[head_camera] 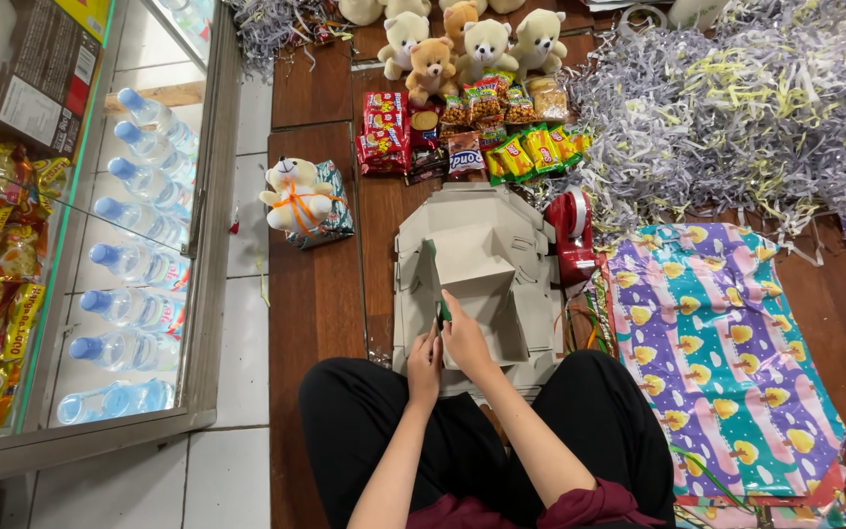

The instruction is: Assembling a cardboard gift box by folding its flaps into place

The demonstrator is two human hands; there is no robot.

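Folding up a grey box on the floor

Both hands, left hand (pixel 424 360) and right hand (pixel 465 338), pinched one flap of the flat cardboard box (pixel 482 279) by the person's knees. The folding looked just begun; next that flap needed standing up straight.

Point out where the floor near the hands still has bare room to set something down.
Bare wood lies between the wrapped teddy bear and the cardboard box, and left of the knee. Crowded: snack packets ahead, shredded paper and wrapping paper to the right.
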